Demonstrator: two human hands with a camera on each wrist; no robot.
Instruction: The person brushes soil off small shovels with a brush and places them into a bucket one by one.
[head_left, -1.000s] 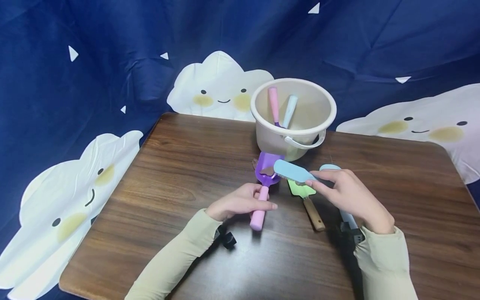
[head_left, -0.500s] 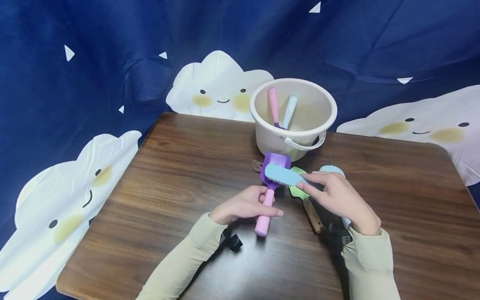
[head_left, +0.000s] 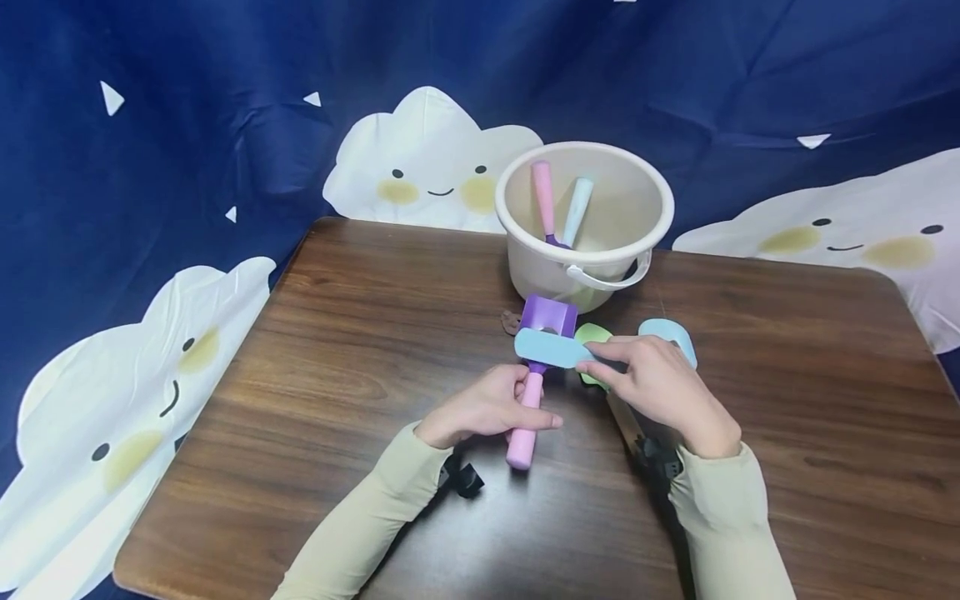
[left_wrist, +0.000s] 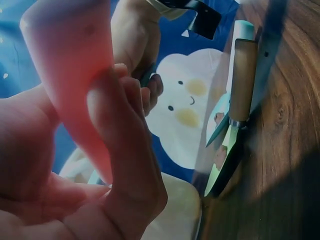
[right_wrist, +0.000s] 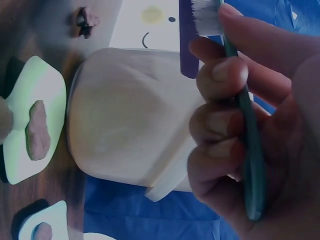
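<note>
My left hand (head_left: 480, 406) grips the pink handle of a toy shovel whose purple blade (head_left: 551, 314) points toward the bucket. In my right hand (head_left: 663, 387) is a light blue brush (head_left: 546, 347), lying crosswise over the blade in the head view. Its white bristles (right_wrist: 206, 17) face the purple blade in the right wrist view, and my fingers curl round its handle. A green shovel (head_left: 594, 333) with a wooden handle lies beneath my right hand, a brown lump (right_wrist: 38, 131) on its blade. Partly hidden behind that hand is a light blue shovel (head_left: 666, 330).
A cream bucket (head_left: 534, 271) stands at the back of the wooden table (head_left: 390, 308), holding a pink handle (head_left: 543, 197) and a pale blue handle (head_left: 578, 210). A small brown piece (head_left: 511, 322) lies left of the purple blade. A blue cloud-print curtain (head_left: 247, 50) hangs behind.
My right hand has moved left with the brush, which now lies across the lower purple blade. The shovel in my left hand has shifted slightly right. The head view has tilted a little.
</note>
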